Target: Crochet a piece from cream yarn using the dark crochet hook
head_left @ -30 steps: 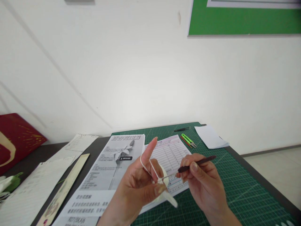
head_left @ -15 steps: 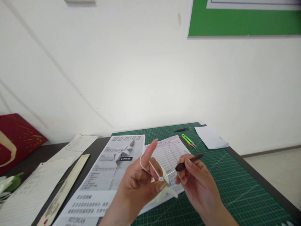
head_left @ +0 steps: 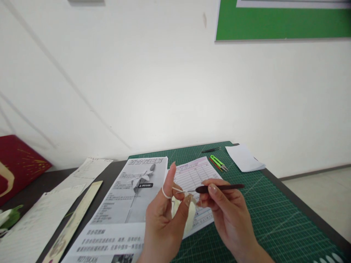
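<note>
My left hand (head_left: 167, 215) pinches a pale cream crochet piece (head_left: 189, 215) between thumb and fingers, its index finger raised. White yarn (head_left: 165, 192) loops around that index finger and runs to the work. In my right hand (head_left: 230, 208) is a crochet hook (head_left: 210, 188) with a dark brown handle, held like a pen. Its thin metal shaft points left and reaches the yarn at the top of the piece. Part of the crochet piece is hidden behind my left thumb and fingers.
A green cutting mat (head_left: 263, 204) covers the table. On it lie green thread snips (head_left: 218, 162), a dark slim tool (head_left: 211, 150), white paper (head_left: 244, 157) and a printed form (head_left: 197, 175). Leftward are a pattern sheet (head_left: 109, 212), a ruler (head_left: 79, 215), handwritten pages (head_left: 44, 215) and a red board (head_left: 22, 164).
The hook has turned from slanting to nearly level, its shaft now farther left across the yarn. My left hand has tilted more upright, and the crochet piece hangs lower behind it.
</note>
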Demonstrator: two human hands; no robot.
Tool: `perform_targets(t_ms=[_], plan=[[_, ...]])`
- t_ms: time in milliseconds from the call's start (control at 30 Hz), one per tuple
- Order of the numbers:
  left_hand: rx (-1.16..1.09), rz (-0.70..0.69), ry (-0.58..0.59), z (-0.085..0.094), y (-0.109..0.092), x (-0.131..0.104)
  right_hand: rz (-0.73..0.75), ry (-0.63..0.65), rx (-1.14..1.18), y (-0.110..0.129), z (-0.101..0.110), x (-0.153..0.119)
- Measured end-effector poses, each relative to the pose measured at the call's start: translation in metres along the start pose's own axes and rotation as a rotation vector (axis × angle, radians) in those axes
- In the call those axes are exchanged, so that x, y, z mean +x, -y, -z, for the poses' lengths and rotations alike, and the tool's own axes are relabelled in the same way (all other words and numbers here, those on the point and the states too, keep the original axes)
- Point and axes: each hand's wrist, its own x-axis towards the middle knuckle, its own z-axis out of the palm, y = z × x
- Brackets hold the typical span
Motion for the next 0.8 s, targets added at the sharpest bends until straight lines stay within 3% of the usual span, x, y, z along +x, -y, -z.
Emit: perform_targets(t_ms=[100,200,300,567,800], plan=[[-0.093,0.079,-0.090,-0.006,0.004,-0.001,0.150,0.005,-0.150,-0.005,0.001,-0.003],[-0.236,0.195,-0.108,-0.008,0.007,0.000,0.322,0.005,-0.300,-0.009,0.000,-0.008],[-0.321,0.243,-0.125,-0.009,0.006,0.000,0.367,0.008,-0.341,-0.010,-0.001,-0.010],[-0.314,0.163,-0.076,-0.007,0.009,-0.003,-0.106,-0.035,0.076,-0.005,-0.002,0.006],[-0.240,0.079,-0.062,-0.006,0.011,-0.004,-0.249,-0.008,0.189,-0.005,0.000,0.010]])
